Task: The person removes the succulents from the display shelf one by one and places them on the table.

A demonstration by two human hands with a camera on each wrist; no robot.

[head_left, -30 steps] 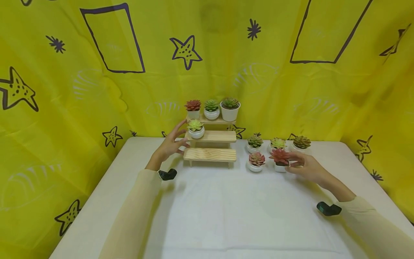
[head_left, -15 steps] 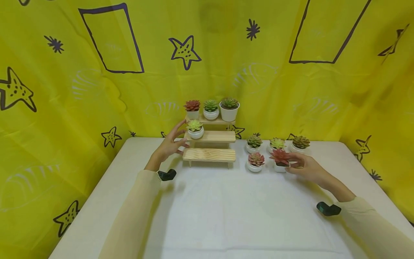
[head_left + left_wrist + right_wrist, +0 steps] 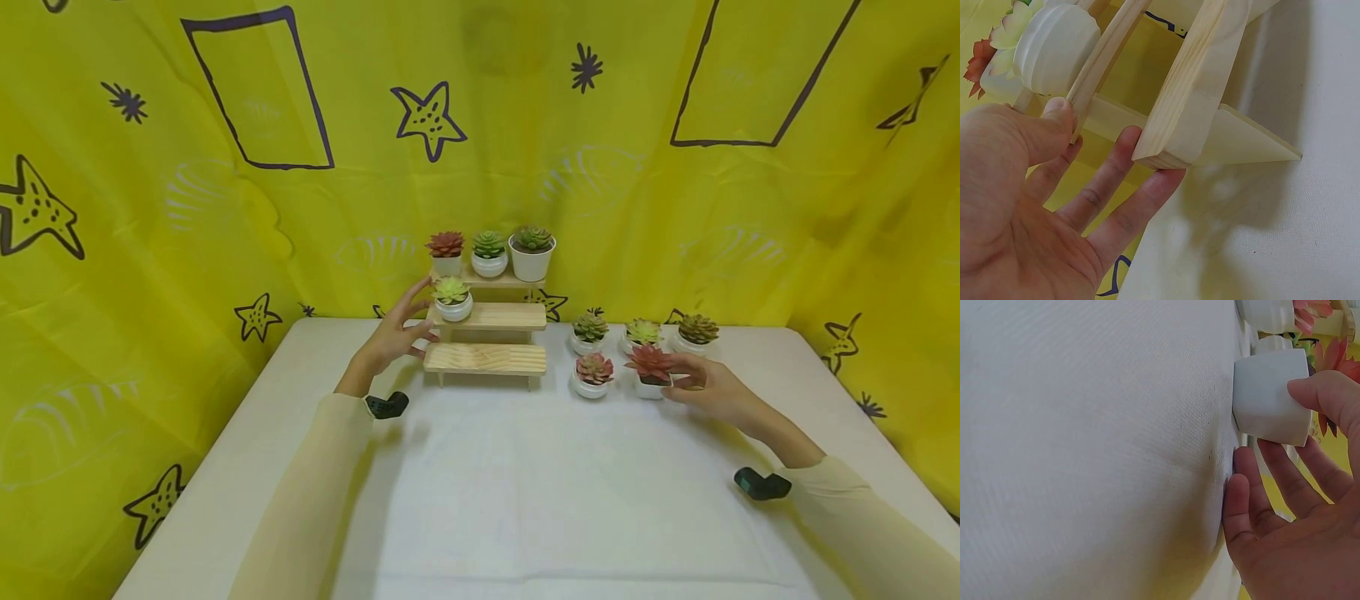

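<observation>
At the three-tier wooden display stand (image 3: pixel 486 358), my left hand (image 3: pixel 392 335) touches the left end with spread, fairly straight fingers. In the left wrist view the thumb rests at the middle plank's end, and two fingertips touch the bottom plank (image 3: pixel 1175 94). A yellow-green succulent (image 3: pixel 453 298) in a round white pot sits on the middle tier's left end, beside that hand. Farther right, my right hand (image 3: pixel 708 387) pinches a red succulent (image 3: pixel 649 365) by its square white pot (image 3: pixel 1270 394), thumb on one face and fingertips against another. That pot appears to stand on the table.
The top tier bears a red succulent (image 3: pixel 446 252), a green one (image 3: pixel 490 254) and a larger one (image 3: pixel 532 254). Beside the held pot stand a pink succulent (image 3: pixel 593 375) and three greenish ones, including an olive one (image 3: pixel 697 332). A yellow curtain (image 3: pixel 510 183) backs the white table (image 3: pixel 570 500).
</observation>
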